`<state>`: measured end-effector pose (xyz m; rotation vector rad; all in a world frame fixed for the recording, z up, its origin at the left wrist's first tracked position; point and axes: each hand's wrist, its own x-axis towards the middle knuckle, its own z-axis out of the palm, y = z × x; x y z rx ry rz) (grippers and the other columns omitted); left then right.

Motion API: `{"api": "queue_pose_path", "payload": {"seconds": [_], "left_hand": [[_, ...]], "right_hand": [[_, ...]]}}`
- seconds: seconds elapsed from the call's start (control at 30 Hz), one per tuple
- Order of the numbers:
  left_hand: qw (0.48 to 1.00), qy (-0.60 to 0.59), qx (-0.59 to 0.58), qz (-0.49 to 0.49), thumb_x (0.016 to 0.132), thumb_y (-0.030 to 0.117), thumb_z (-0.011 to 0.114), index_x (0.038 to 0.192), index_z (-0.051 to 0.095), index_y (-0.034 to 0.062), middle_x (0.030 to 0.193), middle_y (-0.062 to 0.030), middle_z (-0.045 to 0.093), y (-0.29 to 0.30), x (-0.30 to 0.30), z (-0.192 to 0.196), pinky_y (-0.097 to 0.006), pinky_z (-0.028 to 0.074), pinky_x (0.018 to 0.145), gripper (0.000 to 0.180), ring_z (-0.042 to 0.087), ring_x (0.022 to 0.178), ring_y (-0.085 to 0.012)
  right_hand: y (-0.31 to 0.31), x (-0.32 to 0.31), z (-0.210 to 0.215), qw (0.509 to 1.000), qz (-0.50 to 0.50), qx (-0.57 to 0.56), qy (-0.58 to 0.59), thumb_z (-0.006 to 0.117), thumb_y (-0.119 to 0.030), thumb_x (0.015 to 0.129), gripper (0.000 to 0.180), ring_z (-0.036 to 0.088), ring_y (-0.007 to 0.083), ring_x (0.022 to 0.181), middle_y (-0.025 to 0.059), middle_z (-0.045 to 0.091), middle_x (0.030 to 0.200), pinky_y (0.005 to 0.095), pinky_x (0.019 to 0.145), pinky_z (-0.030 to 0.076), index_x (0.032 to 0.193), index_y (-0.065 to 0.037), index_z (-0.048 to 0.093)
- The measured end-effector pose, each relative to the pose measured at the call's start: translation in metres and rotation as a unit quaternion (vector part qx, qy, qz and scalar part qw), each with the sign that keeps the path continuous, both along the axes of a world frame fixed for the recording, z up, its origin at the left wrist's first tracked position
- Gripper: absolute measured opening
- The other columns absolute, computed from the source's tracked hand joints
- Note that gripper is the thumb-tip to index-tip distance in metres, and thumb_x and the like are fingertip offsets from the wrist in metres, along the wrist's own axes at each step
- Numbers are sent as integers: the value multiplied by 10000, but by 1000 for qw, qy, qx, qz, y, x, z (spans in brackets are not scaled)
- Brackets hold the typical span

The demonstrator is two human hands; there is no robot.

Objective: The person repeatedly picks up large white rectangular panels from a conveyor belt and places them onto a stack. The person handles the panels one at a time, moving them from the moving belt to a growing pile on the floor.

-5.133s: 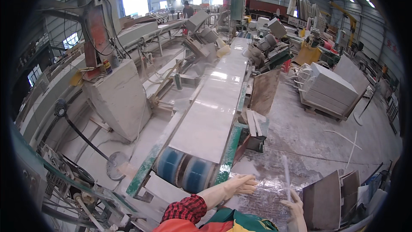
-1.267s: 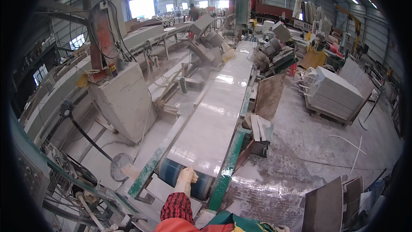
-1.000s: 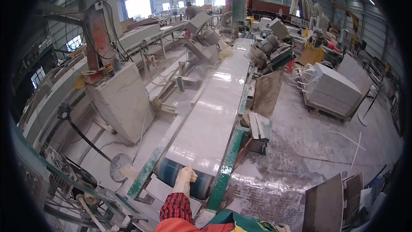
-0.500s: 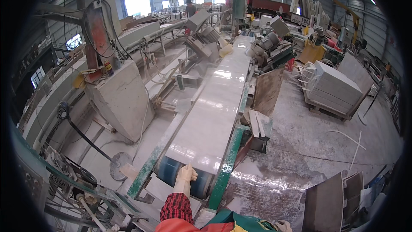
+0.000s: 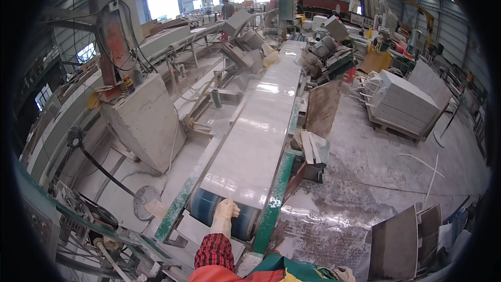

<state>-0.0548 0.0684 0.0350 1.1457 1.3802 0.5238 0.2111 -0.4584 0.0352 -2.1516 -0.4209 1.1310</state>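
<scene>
A long, glossy white stone slab lies along a conveyor with green side rails. At its near end, over the blue roller, is my left hand in a pale glove, below a red-and-black checked sleeve. Its fingers are curled in close to the slab's near edge. Whether they grip that edge or only rest by it, I cannot make out. My right hand does not show; a small crumpled beige bit at the lower edge is too little to name.
Motorised heads flank the conveyor's far end. Left stands a big pale block-shaped cabinet near a black-stemmed fan. Rightward are stacked white slabs on a pallet, strips on the wet floor, and leaning boards. A person stands far back.
The whole view has shifted slightly. My left hand keeps its curled shape and its place at the slab's near end, and the slab shows no clear movement.
</scene>
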Motion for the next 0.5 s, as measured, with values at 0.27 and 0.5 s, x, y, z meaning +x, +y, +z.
{"api": "queue_pose_path", "payload": {"seconds": [0.27,0.5], "left_hand": [[1000,-13,-6,9,1011,443,367,790,580,-4,649,-149,645,0,3,4,-319,497,487,542,584,484,-207],[1000,-12,-4,-3,1011,452,366,804,589,-5,672,-142,652,4,3,1,-313,505,522,549,601,525,-203]], "right_hand": [[-1,-2,1,1000,-1,-3,4,627,-235,875,411,493,335,1212,165,481,1327,400,1036,400,1277,-176,567],[-2,-4,0,1000,-5,-6,7,620,-242,879,408,490,332,1216,164,482,1328,400,1037,398,1278,-179,566]]}}
